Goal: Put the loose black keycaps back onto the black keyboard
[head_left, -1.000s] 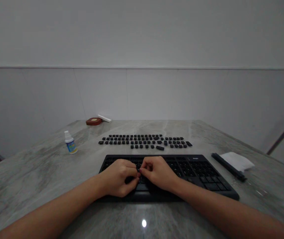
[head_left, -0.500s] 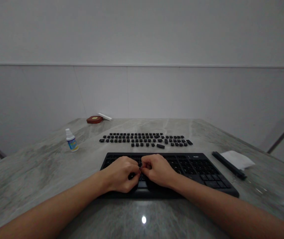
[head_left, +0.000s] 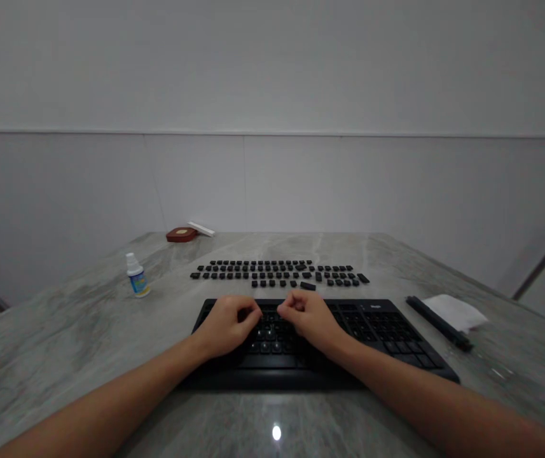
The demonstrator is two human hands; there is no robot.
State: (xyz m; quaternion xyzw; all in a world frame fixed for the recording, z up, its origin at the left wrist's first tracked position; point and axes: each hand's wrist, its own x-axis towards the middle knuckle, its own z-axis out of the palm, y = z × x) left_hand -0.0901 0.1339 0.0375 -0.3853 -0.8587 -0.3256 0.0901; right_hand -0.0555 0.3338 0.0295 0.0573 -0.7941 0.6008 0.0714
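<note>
A black keyboard lies flat in front of me, with bare key sockets showing between my hands. Over its left part is my left hand, thumb and forefinger pinched together. My right hand is just to the right, its fingers curled into a pinch above the upper middle rows. Whatever either pinch holds, if anything, is too small or hidden. A short gap separates the two hands. Behind the keyboard, several loose black keycaps stand in rows on the table.
A small white spray bottle with a blue label is at the left. A reddish-brown case and a white strip lie far back. On the right are a long black bar and white tissue on the marble table.
My hands have moved apart from where their fingertips met over the keyboard, uncovering key sockets between them. The view has tipped slightly upward.
</note>
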